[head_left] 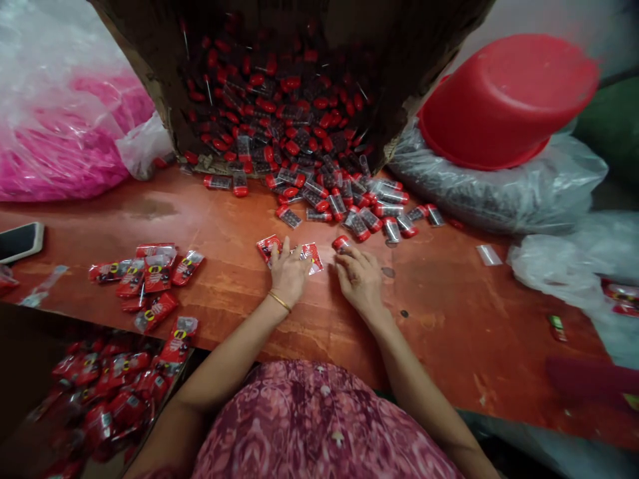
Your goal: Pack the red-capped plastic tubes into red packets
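My left hand (pixel 290 274), with a gold bangle at its wrist, lies over red printed packets on the table. Its fingers are stretched out and apart. One packet (pixel 268 247) shows to the left of the fingers and another printed packet (pixel 313 258) to their right. A hand's width away, my right hand (pixel 360 278) is closed with its fingertips on a small red-capped container (pixel 341 244); much of it is hidden by the fingers. Ahead of both hands lies a loose pile of clear containers (pixel 369 219) with red caps and dark beads inside.
A cardboard box (pixel 160 86) on its side spills more containers. Filled red packets (pixel 158 271) lie left, above an open box of packets (pixel 100 426). A phone (pixel 20 241) rests at the left edge. A red tub (pixel 509 100) sits on a plastic bag (pixel 479 196).
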`<move>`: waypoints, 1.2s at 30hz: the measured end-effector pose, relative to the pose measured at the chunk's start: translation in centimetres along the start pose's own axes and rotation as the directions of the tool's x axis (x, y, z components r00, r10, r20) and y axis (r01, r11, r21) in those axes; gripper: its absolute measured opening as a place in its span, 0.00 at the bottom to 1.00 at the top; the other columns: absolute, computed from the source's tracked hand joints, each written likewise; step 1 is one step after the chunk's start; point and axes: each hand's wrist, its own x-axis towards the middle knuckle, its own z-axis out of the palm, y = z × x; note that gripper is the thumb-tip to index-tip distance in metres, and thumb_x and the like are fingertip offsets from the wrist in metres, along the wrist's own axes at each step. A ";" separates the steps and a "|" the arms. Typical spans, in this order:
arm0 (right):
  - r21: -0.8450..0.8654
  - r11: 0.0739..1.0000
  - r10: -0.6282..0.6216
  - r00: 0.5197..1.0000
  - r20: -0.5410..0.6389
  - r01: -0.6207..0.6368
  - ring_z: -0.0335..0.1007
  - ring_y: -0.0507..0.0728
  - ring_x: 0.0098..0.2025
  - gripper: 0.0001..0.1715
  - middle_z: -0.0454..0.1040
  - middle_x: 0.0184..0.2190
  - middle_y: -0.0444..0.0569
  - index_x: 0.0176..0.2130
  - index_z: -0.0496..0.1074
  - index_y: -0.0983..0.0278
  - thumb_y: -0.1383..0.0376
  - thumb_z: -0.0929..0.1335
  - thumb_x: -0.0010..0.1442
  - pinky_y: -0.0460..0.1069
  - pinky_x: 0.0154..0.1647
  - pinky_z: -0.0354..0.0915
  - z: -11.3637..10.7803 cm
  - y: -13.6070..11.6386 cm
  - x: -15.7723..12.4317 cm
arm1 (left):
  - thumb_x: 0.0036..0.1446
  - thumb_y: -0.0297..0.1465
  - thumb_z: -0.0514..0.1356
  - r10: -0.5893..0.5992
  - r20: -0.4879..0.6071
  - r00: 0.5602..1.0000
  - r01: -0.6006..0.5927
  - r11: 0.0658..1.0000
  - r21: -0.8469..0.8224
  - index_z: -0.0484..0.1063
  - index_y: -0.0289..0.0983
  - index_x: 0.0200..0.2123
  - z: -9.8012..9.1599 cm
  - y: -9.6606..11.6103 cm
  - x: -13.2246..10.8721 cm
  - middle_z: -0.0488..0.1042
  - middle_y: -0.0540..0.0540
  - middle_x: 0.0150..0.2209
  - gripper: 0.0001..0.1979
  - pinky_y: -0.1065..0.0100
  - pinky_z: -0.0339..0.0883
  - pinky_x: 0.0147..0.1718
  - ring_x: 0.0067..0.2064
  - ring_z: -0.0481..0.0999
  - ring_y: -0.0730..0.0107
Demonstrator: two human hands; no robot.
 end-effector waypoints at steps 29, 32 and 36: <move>0.783 0.302 0.500 0.790 0.356 -0.544 0.64 0.51 0.26 0.19 0.71 0.25 0.43 0.29 0.70 0.63 0.49 0.67 0.51 0.46 0.30 0.64 2.4 -4.5 2.3 | 0.53 0.41 0.57 -0.313 0.018 0.949 0.204 0.572 -0.795 0.74 0.34 0.42 -1.5 0.6 0.0 0.79 0.41 0.37 0.19 0.68 0.70 0.34 0.36 0.78 0.64; 0.753 0.289 0.484 0.769 0.418 -0.591 0.60 0.49 0.21 0.21 0.66 0.20 0.41 0.26 0.68 0.63 0.47 0.67 0.51 0.45 0.22 0.60 2.2 -4.4 2.1 | 0.50 0.41 0.58 -0.314 0.193 0.929 0.312 0.390 -0.866 0.74 0.34 0.25 -1.3 0.4 0.6 0.73 0.49 0.19 0.15 0.75 0.60 0.18 0.19 0.71 0.73; 0.756 0.243 0.507 0.744 0.435 -0.608 0.57 0.48 0.19 0.22 0.64 0.19 0.40 0.25 0.67 0.62 0.46 0.67 0.49 0.44 0.19 0.59 2.1 -4.4 2.1 | 0.46 0.40 0.61 -0.331 0.174 0.927 0.296 0.365 -0.883 0.71 0.34 0.18 -1.1 0.6 0.9 0.67 0.53 0.14 0.15 0.77 0.54 0.16 0.15 0.65 0.79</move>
